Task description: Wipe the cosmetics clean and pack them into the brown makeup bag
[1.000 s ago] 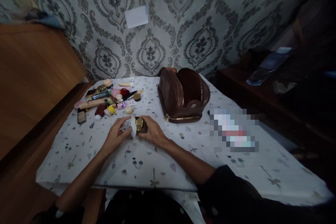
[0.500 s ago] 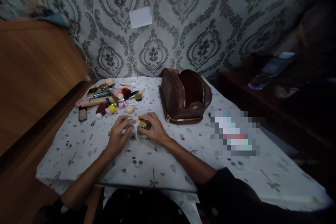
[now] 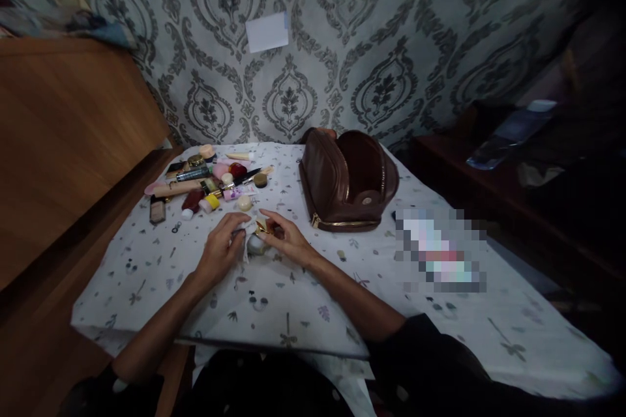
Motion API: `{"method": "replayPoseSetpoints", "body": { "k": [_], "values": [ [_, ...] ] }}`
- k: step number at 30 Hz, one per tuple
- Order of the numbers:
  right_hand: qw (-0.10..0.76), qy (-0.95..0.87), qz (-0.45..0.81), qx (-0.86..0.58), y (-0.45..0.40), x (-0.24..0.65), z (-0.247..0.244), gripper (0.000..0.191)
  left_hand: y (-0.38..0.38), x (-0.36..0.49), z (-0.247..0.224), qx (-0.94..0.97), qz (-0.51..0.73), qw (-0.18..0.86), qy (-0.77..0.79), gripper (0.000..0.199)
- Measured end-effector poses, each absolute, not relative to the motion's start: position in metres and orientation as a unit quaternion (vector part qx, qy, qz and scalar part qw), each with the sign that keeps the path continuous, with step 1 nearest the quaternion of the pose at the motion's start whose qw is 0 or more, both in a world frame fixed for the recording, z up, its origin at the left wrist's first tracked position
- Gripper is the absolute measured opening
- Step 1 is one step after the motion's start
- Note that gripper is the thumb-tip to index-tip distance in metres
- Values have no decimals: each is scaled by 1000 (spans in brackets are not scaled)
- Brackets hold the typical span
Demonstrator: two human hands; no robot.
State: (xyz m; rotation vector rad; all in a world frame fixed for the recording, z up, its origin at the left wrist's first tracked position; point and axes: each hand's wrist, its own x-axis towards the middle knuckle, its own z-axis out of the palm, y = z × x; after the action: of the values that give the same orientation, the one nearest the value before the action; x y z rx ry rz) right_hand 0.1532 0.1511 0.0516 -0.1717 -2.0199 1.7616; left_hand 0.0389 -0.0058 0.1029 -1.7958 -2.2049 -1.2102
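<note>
Near the front middle of the table, my left hand [image 3: 218, 251] is closed on a crumpled white tissue [image 3: 247, 229]. Opposite it, my right hand [image 3: 293, 244] grips a small gold-coloured cosmetic container [image 3: 263, 227], whose exact kind I cannot make out. The tissue is against the container's left side, and a pale, rounded part shows beneath. Just behind both hands lies a small cream-coloured jar [image 3: 244, 202]. To the right of my right hand, a brown cosmetic bag [image 3: 320, 172] stands unzipped, its dark inside showing.
Assorted cosmetics lie heaped at the back left, among them a foundation bottle [image 3: 157, 210], a dark red tube [image 3: 192, 201] and a round dark-lidded pot [image 3: 261, 180]. A patterned white cloth [image 3: 195, 313] covers the table. A blurred-out flat object rests at right. A wooden cabinet [image 3: 73, 143] borders the left.
The gold container has tilted and turned in my right hand, showing its paler underside. My right fingers have spread somewhat, and the tissue has shifted along with my left hand. The view has swung slightly.
</note>
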Motion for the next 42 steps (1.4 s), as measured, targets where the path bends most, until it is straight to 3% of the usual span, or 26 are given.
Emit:
{"method": "replayPoseSetpoints", "body": {
  "k": [5, 15, 28, 42],
  "values": [
    [227, -763, 603, -53, 154, 156, 56, 49, -6, 37, 106, -607, -361, 27, -707, 25],
    [198, -727, 654, -62, 160, 155, 60, 43, -32, 24, 89, -593, -363, -15, -718, 24],
    [237, -766, 596, -45, 158, 155, 59, 46, -16, 44, 108, -626, -331, 38, -705, 30],
    [217, -699, 677, -75, 165, 154, 56, 46, -19, 41, 107, -637, -294, 67, -709, 31]
  ]
}}
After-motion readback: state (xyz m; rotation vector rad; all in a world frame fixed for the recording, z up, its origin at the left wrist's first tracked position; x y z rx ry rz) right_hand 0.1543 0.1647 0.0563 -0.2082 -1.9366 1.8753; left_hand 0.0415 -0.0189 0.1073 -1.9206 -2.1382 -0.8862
